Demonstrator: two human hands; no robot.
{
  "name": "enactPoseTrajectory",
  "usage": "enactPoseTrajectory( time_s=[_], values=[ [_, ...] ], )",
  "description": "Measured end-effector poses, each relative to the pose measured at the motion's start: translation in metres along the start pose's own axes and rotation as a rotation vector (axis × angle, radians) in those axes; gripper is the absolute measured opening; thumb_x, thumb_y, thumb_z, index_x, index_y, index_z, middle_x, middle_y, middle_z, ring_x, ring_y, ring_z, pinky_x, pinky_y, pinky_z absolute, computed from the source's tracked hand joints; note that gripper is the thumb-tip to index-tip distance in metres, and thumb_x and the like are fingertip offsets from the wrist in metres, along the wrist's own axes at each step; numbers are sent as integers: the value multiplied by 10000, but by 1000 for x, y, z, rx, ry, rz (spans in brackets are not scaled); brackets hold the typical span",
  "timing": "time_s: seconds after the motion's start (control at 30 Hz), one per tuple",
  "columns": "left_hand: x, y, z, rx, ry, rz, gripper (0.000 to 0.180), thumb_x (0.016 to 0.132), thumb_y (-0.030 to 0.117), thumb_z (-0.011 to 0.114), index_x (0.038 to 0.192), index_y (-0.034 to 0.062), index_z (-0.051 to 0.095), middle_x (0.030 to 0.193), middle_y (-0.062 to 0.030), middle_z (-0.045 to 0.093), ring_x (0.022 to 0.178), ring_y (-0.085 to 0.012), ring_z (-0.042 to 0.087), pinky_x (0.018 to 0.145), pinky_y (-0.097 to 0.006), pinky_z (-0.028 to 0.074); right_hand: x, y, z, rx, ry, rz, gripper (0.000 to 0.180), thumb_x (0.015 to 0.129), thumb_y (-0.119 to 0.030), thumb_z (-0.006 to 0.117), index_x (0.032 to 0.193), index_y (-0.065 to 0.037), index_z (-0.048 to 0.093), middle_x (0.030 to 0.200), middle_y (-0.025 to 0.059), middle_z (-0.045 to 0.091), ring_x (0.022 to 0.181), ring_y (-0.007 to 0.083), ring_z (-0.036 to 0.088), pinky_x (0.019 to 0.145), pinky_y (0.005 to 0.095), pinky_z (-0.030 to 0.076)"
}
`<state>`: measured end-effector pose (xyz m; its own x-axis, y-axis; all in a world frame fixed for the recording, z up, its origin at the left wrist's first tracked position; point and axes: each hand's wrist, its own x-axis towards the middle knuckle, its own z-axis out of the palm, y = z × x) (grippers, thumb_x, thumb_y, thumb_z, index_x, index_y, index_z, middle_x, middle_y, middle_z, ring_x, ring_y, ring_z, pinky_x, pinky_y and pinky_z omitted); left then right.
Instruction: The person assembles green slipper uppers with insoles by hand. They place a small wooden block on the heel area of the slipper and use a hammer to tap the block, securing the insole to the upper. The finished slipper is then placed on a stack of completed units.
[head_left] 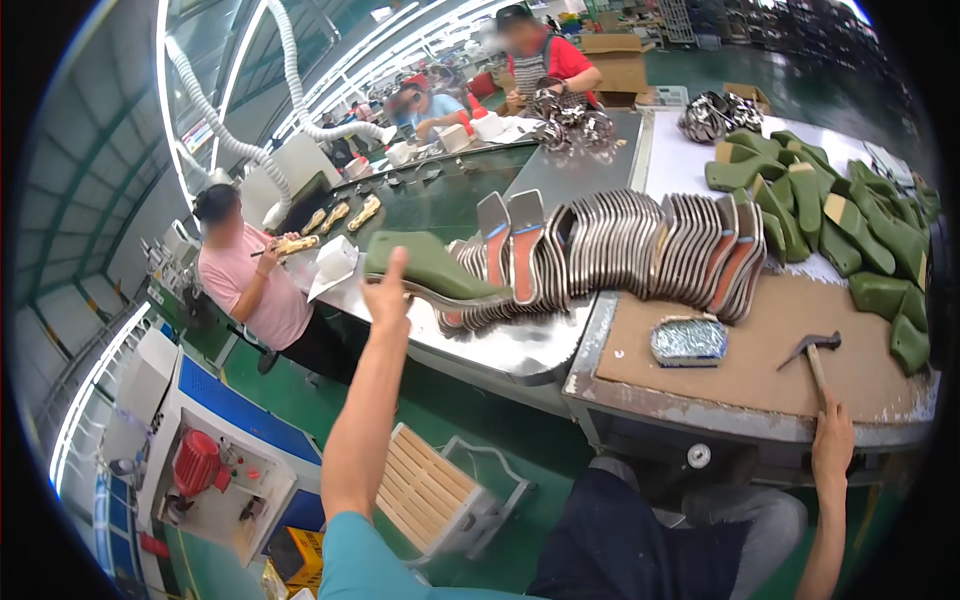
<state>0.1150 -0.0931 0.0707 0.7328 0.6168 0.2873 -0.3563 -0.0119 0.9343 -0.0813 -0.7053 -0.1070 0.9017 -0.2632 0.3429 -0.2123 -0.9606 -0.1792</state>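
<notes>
left hand [385,292] clamps a green shoe last with a grey sole [432,268] at its heel end, thumb up; right hand [831,443] is closed around the hammer [815,358] handle at the worktop [700,375] front edge. we hold the last above the steel conveyor table [520,345], just left of the fanned row of soles [620,250]. risk, as we judge it: the toe end overhangs the grip and could clip that row.

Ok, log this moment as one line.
left hand: holds green shoe form | right hand: grips hammer | soles rowed on bench
</notes>
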Motion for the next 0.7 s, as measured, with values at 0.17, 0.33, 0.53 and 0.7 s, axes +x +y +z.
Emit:
enactPoseTrajectory(
  time_s=[0.17, 0.33, 0.53, 0.7],
  values=[
    [121, -83, -89, 49, 584, 301, 655, 707, 306, 835, 1087, -69, 455, 1079, -191, 549, 950, -269, 590, 794, -358, 508, 4, 2, 13, -93, -15, 15, 487, 878, -27, 512, 1355, -100, 439, 1016, 192, 520, 897, 380, 537, 760, 448, 444],
    [92, -178, -127, 566, 450, 68, 655, 675, 324, 807, 1057, -45, 423, 1049, -208, 547, 949, -298, 578, 867, -375, 457, 2, 5, 16, -146, -5, 41, 494, 895, -23, 479, 1379, -96, 420, 1037, 202, 517, 910, 388, 532, 767, 455, 437],
    [88, -183, -136, 521, 145, -158, 654, 721, 267, 753, 1149, -77, 398, 1036, -192, 554, 924, -242, 583, 799, -335, 481, 4, 1, 6, -120, -53, 50, 434, 946, -55, 440, 1379, -91, 424, 1154, 226, 530, 1014, 419, 522, 844, 454, 427],
    [119, -192, -159, 454, -107, -262, 706, 778, 232, 693, 1273, -118, 332, 1102, -190, 545, 949, -221, 581, 793, -313, 486, 4, 6, 10, -119, -41, 43, 403, 966, -65, 422, 1368, -85, 428, 1234, 219, 527, 1081, 414, 515, 889, 444, 420]
  ],
)
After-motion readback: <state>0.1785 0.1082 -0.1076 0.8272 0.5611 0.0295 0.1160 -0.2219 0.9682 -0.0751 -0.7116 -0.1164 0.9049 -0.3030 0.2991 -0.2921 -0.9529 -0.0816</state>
